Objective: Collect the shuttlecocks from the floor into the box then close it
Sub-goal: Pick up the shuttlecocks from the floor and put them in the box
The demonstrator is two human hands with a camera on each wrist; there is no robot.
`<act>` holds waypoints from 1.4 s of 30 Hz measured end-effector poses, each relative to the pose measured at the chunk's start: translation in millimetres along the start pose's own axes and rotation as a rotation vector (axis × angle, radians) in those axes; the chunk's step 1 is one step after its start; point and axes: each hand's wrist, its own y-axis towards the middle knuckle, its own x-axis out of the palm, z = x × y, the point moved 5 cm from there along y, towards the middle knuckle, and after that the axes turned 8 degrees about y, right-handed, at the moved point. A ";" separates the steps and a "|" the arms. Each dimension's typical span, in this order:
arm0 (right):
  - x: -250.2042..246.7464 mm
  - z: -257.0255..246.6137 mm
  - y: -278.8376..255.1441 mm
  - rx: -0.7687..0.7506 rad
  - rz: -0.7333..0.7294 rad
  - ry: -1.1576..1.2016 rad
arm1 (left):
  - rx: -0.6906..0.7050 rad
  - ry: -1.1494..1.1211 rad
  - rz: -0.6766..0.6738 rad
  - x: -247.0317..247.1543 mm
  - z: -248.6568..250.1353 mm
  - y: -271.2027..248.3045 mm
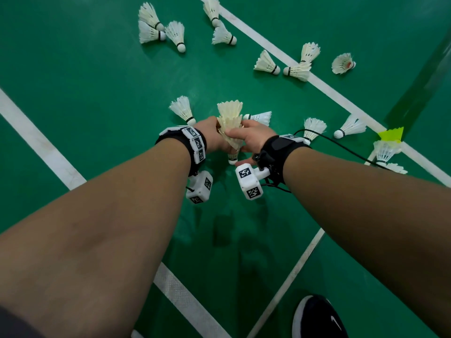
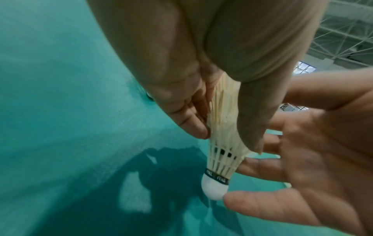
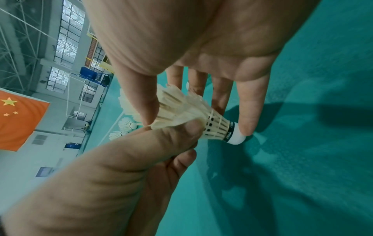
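Observation:
A stack of nested cream feather shuttlecocks (image 1: 229, 113) hangs cork-down just above the green floor, between both hands. My left hand (image 1: 214, 135) grips its feathers from the left, thumb and fingers curled round them (image 2: 228, 137). My right hand (image 1: 244, 137) pinches the stack from the right, thumb across the feathers (image 3: 181, 103), with one straight fingertip touching the white cork (image 3: 236, 137). Several loose white shuttlecocks lie on the floor; the nearest (image 1: 183, 109) and another (image 1: 260, 117) flank the stack. No box is in view.
More shuttlecocks lie in groups at far left (image 1: 156, 25), far right (image 1: 292, 67) and right (image 1: 351, 126), beside a yellow-green one (image 1: 391, 135). White court lines (image 1: 41, 145) cross the floor. A black cable (image 1: 341, 146) trails right. A black shoe (image 1: 317, 318) stands at bottom right.

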 end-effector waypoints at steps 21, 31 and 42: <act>42.1 6.7 10.8 0.076 -0.059 0.098 | -0.329 -0.353 0.302 -53.0 -89.0 31.8; 23.3 11.0 9.2 0.068 -0.019 0.053 | -0.277 -0.225 0.267 -41.8 -84.6 37.4; 18.1 -4.5 0.1 -0.002 0.005 -0.066 | -0.038 -0.414 0.581 -86.9 -45.9 8.2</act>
